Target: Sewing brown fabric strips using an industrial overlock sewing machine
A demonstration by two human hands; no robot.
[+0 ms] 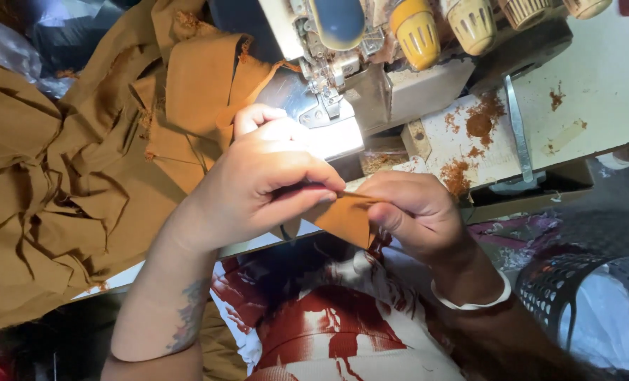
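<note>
A small piece of tan fabric point(346, 219) is pinched between both hands just in front of the sewing machine. My left hand point(258, 183) grips its upper left edge with thumb and fingers. My right hand point(413, 212) pinches its right edge. The piece hangs down over my lap. The machine's presser foot and needle area point(325, 92) lie just beyond my left hand, lit by a bright lamp.
A large heap of tan cloth point(67, 183) covers the table's left side. Thread cones point(417, 32) stand behind the machine. Rust-coloured lint point(480, 123) lies on the white table. A perforated bin point(590, 303) with white material stands at the lower right.
</note>
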